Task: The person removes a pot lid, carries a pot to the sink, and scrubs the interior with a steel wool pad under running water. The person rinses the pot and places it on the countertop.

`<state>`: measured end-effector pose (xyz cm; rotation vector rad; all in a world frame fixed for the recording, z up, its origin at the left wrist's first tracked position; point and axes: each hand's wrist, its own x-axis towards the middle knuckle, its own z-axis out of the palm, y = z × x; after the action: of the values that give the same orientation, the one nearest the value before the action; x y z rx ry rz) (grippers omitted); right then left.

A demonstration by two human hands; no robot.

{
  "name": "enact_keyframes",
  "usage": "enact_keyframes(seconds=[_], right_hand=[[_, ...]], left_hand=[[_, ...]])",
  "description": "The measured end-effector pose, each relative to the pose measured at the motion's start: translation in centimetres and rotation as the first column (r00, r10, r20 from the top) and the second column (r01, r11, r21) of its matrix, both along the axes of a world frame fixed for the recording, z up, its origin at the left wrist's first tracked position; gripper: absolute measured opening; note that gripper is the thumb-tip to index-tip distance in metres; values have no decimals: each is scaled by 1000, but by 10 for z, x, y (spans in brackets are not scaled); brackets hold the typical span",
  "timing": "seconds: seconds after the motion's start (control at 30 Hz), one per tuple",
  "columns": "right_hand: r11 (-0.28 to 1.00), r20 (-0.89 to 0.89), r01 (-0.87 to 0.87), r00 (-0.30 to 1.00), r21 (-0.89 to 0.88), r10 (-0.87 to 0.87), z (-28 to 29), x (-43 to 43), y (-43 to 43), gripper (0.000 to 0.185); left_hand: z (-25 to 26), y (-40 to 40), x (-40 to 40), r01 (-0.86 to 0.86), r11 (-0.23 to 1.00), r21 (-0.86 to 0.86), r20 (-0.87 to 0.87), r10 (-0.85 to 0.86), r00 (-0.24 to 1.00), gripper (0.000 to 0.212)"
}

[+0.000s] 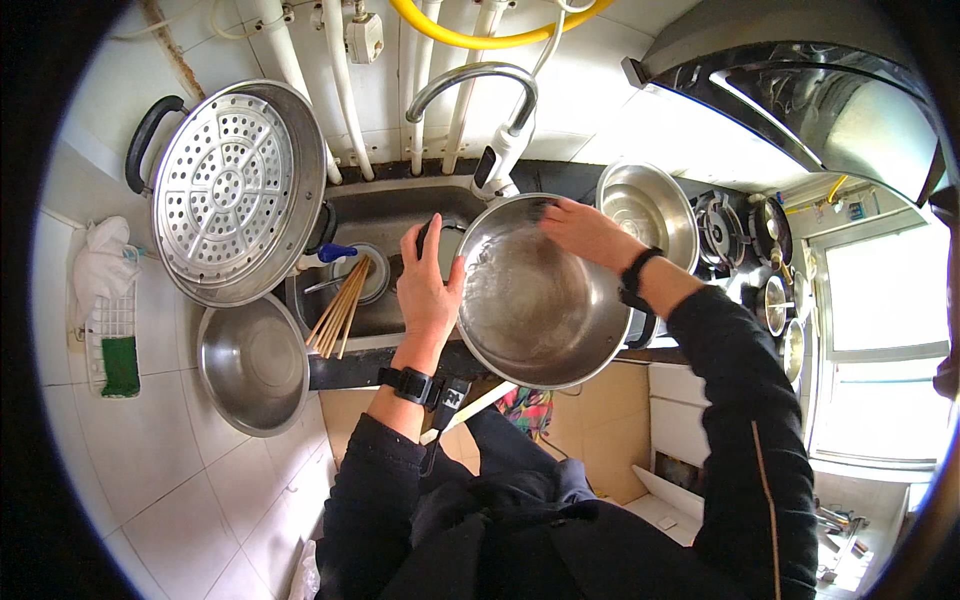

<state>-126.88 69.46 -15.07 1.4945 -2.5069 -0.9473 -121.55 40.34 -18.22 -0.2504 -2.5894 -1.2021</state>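
A large stainless steel pot is tilted toward me over the right side of the sink, its inside wet and shiny. My left hand grips the pot at its left side, around the black side handle. The second black handle sticks out at the pot's lower right. Inside the far rim, my right hand presses a small dark scrubbing pad against the wall. Motion blurs the pad, and the fingers partly hide it.
The sink holds a bowl beneath wooden chopsticks. Over it arches the faucet. A steamer pot and a steel basin stand left; another basin and a gas stove are right.
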Motion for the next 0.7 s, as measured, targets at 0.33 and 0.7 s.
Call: enact_keyframes(seconds=[0.33, 0.7], right_hand=[[674, 990, 733, 11, 87, -139, -44, 139, -64, 20], [619, 511, 769, 600, -158, -615, -51, 35, -32, 41]], left_hand=[[2, 6, 2, -46, 999, 15, -5, 46, 999, 64], [4, 4, 2, -10, 999, 31, -30, 11, 999, 65]])
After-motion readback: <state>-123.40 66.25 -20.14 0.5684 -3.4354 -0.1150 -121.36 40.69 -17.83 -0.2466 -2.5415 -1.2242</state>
